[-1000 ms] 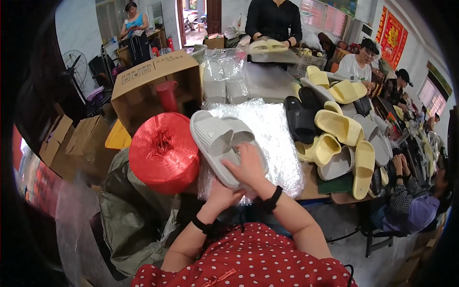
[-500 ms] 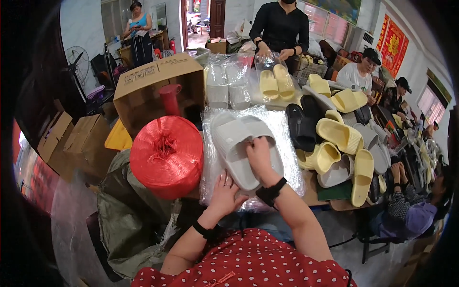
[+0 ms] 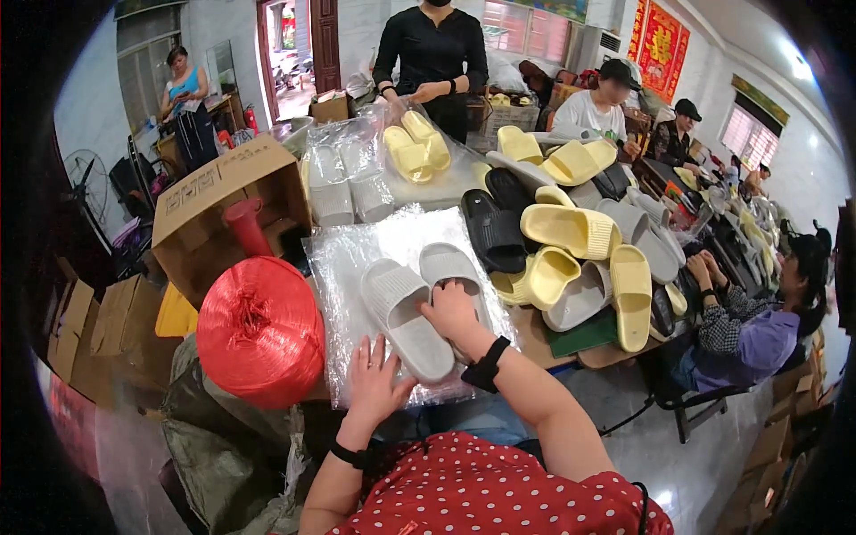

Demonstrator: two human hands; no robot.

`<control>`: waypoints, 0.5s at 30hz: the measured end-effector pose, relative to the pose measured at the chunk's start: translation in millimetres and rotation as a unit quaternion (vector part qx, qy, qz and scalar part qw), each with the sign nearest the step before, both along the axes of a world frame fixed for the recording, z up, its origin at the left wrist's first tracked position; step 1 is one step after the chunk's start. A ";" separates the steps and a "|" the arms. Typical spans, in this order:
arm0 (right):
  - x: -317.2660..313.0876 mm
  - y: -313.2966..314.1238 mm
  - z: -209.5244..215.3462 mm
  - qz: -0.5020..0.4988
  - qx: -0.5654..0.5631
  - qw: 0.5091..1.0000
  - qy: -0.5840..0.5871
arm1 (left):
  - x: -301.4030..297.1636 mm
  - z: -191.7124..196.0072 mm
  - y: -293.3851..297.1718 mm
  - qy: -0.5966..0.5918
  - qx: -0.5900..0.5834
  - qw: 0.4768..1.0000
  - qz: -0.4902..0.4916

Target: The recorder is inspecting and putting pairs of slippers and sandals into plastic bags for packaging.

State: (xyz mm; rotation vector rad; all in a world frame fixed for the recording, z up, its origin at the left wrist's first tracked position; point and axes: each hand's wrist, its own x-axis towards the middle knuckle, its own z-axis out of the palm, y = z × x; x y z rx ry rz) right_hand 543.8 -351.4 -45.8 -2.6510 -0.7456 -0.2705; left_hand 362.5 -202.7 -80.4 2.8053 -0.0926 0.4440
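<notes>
Where clear plastic sheet point(image 3: 357, 259) covers the table point(image 3: 535, 334), slippers point(image 3: 571, 232) crowd.

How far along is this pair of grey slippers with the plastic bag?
Done: two grey slippers lie side by side on the clear plastic bag, and bagged pairs sit behind. In hand: the right hand presses on the slippers; the left hand rests at the bag's near edge. Left: the pair looks not yet enclosed, and loose slippers wait to the right.
</notes>
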 end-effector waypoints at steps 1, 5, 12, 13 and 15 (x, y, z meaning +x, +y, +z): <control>2.1 -1.5 -3.1 0.008 -0.002 0.999 -0.032 | -1.2 0.1 -0.3 0.001 0.003 1.000 -0.001; 7.3 -16.5 -6.3 0.013 0.078 0.997 0.007 | -4.6 5.8 -3.1 0.015 0.015 1.000 0.000; -68.3 -65.4 43.1 0.000 0.315 0.949 0.026 | -5.0 28.4 -2.5 0.073 0.003 0.997 0.005; -74.9 -78.9 37.2 0.015 0.330 0.944 0.022 | -3.2 30.4 -2.9 0.060 0.012 0.998 0.005; -91.3 -105.8 31.8 0.032 0.402 0.913 0.053 | 8.7 35.8 -6.1 0.065 0.010 0.998 0.010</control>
